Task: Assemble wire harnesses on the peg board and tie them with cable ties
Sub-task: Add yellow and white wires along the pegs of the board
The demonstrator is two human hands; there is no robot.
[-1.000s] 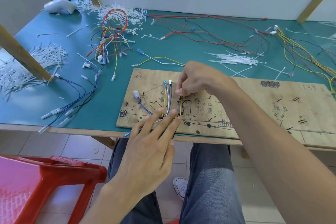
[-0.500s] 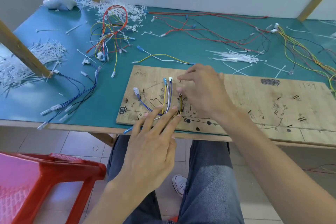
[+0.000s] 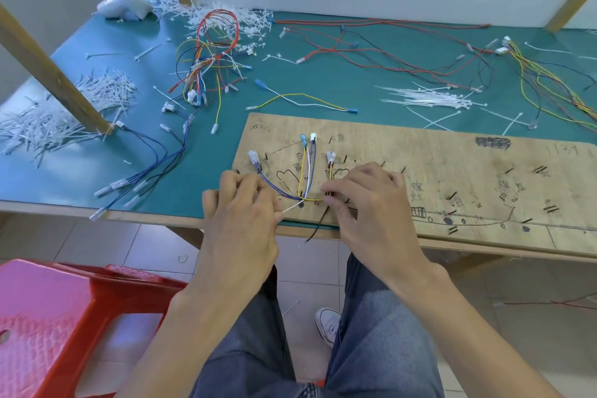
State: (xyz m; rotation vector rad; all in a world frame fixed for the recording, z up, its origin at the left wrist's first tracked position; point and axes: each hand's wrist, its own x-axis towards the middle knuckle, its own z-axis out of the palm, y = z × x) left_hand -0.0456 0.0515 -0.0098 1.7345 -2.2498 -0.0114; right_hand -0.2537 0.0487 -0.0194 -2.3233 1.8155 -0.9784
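Left hand (image 3: 240, 220) and right hand (image 3: 371, 203) pinch wires (image 3: 303, 182) (on peg board (image 3: 452, 155)).

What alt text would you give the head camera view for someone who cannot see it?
A person's left hand and right hand pinch a small bundle of blue, yellow and white wires at the near edge of a wooden peg board. The board lies on a green table strewn with loose wires and white cable ties.
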